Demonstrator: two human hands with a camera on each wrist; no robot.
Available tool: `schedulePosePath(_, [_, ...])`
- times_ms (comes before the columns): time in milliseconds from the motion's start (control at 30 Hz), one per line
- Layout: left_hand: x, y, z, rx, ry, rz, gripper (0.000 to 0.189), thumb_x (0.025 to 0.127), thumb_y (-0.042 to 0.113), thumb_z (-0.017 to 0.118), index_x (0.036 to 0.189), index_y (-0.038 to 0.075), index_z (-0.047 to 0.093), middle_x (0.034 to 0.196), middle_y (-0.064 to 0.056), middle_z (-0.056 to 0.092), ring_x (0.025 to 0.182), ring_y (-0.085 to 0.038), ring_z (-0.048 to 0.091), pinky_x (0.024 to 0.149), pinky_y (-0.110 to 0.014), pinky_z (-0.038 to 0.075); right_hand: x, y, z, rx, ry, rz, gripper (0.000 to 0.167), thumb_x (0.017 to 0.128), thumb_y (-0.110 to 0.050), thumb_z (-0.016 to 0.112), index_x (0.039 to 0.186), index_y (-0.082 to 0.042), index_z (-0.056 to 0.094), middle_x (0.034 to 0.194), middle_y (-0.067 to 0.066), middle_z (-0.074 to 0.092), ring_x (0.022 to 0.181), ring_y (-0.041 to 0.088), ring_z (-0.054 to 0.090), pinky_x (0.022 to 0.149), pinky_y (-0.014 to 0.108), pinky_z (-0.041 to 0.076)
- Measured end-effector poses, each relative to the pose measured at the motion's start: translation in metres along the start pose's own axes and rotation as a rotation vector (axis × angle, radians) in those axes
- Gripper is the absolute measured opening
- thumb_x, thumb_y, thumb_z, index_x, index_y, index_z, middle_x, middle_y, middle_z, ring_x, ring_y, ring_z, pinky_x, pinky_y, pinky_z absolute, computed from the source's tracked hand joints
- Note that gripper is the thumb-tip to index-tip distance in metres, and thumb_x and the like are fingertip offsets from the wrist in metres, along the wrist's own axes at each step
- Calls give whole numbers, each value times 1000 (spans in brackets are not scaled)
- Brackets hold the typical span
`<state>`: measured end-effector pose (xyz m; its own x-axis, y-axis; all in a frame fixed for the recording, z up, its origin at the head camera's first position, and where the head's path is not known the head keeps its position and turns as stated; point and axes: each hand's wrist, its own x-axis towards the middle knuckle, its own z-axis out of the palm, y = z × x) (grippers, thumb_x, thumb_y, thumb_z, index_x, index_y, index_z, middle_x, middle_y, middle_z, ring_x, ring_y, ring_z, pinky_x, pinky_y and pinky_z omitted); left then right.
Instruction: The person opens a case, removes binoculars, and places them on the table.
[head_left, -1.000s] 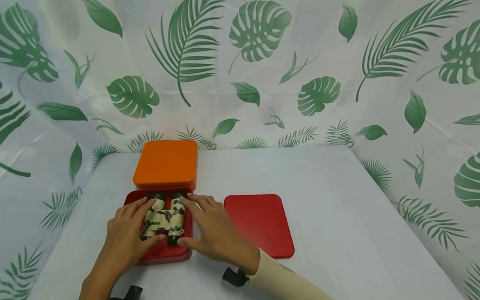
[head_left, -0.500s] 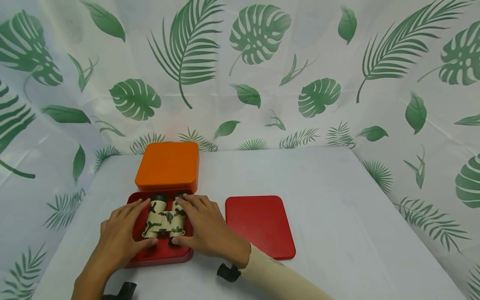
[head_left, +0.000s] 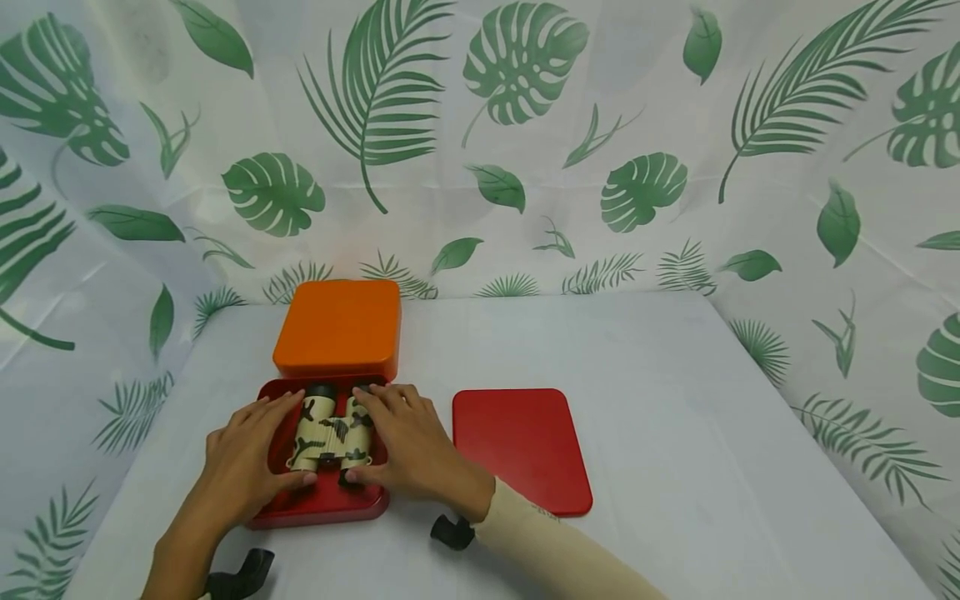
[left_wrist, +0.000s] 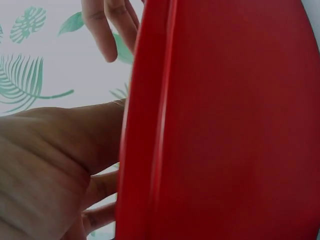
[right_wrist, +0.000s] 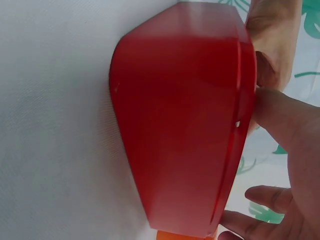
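A pair of camouflage binoculars [head_left: 330, 435] lies in a shallow red tin [head_left: 330, 500], its black front ends toward the back. My left hand [head_left: 242, 457] holds the left barrel, its fingertips beside the front end and its thumb over the eyepiece. On the other side my right hand [head_left: 414, 450] holds the right barrel, fingers at the front end and thumb at the eyepiece. In the left wrist view the tin's red wall [left_wrist: 225, 125] covers the binoculars. The right wrist view shows the tin's outer side [right_wrist: 175, 125], with the right thumb [right_wrist: 280, 112] reaching over the rim.
Directly behind the tin stands an orange box [head_left: 337, 327]. A flat red lid [head_left: 521, 450] lies to the right, beyond the right hand. The white table [head_left: 637, 417] meets a leaf-print curtain [head_left: 525, 167] at the back and sides.
Both hands have shifted slightly left over the binoculars, and the left thumb now covers the left eyepiece. The binoculars, tin, orange box and lid stay in place; the head view has shifted slightly.
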<state>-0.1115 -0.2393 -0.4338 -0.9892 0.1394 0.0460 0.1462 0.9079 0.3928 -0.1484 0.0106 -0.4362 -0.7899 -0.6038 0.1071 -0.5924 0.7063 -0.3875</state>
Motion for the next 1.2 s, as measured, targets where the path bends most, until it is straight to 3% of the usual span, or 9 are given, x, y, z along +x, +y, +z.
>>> schedulePosePath(233, [2, -2, 2, -34, -15, 22, 117, 68, 35, 101, 164, 16, 39, 161, -24, 48, 148, -51, 35, 103, -72, 30, 2, 4, 3, 8, -23, 6, 105, 86, -59, 84, 168, -20, 32, 168, 7, 42, 151, 25, 36, 121, 47, 40])
schedulePosePath(733, [5, -3, 1, -52, -30, 51, 119, 67, 32, 102, 166, 19, 37, 161, -24, 49, 147, -52, 36, 104, -73, 27, 6, 5, 5, -7, -28, 14, 107, 84, -60, 85, 168, -20, 33, 167, 2, 45, 154, 27, 33, 124, 50, 36])
schedulePosePath(1067, [1, -5, -1, -38, -16, 68, 120, 63, 33, 104, 164, 18, 40, 160, -23, 51, 146, -51, 39, 104, -74, 26, 7, 0, 5, -28, -21, 21, 111, 77, -61, 90, 166, -21, 36, 164, 0, 50, 158, 28, 31, 129, 51, 27])
schedulePosePath(1200, [1, -8, -3, -47, -35, 67, 124, 63, 34, 104, 166, 18, 36, 161, -24, 49, 147, -51, 36, 104, -74, 25, 8, -1, 6, -52, -26, 24, 116, 74, -66, 90, 167, -21, 35, 168, 2, 45, 161, 28, 27, 129, 51, 26])
